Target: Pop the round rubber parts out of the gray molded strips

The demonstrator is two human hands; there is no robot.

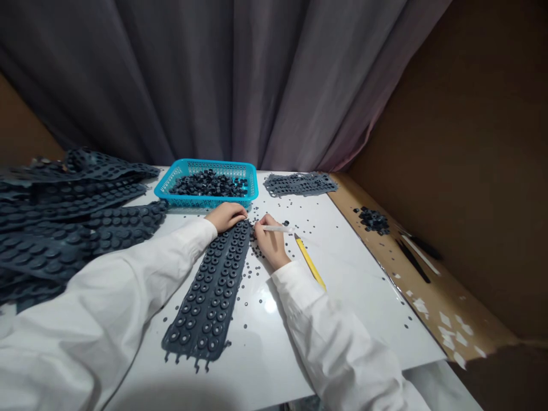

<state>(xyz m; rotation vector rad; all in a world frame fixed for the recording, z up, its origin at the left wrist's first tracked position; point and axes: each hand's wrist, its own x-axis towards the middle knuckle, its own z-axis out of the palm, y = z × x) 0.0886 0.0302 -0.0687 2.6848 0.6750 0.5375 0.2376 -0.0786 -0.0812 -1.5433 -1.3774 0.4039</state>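
Note:
A long dark rubber sheet [208,291] with rows of round ringed studs lies slanted on the white board. My left hand [226,217] rests on its far end, fingers curled together at the edge; whether they pinch anything there is hidden. Just right of that end, my right hand [270,237] is closed around a thin white stick-like tool [278,228], whose left end is near the sheet's far corner. Small dark discs are scattered around the sheet and my right hand. A yellow pen-like tool [310,262] lies right of my right hand.
Behind my hands stands a blue basket [205,201] of small dark pieces. Stacked studded sheets [43,251] fill the left. A thin perforated sheet [299,184] lies at the back. On the brown right edge are a dark pile [374,221], black tools [413,261] and white scraps [447,337].

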